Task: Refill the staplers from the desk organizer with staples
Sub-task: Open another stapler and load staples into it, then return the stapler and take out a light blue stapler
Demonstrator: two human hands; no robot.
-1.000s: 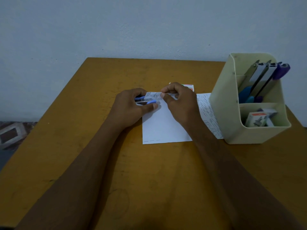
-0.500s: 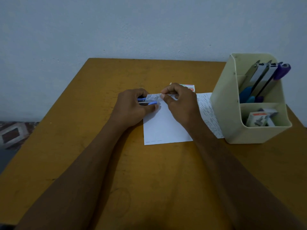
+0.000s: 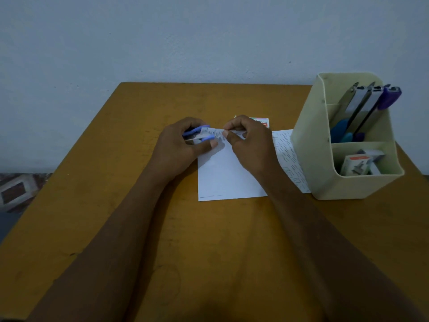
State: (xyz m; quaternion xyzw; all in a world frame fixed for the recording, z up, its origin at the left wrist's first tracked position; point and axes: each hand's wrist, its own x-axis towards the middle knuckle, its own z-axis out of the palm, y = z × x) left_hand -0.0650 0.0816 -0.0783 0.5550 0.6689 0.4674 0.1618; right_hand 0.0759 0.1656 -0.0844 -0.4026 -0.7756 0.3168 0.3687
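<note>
Gripping the blue stapler [image 3: 197, 131] over the desk [image 3: 104, 205], the left hand [image 3: 178, 147] should squeeze squarely while the right hand [image 3: 250, 145] pinches the paper strip [image 3: 214, 133] flat in its mouth. Other staplers [image 3: 362, 105] stand in the organizer [image 3: 348, 184].

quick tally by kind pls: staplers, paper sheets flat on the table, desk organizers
staplers: 4, three in the desk organizer, one blue stapler in the left hand
paper sheets flat on the table: 2
desk organizers: 1
total: 7
</note>
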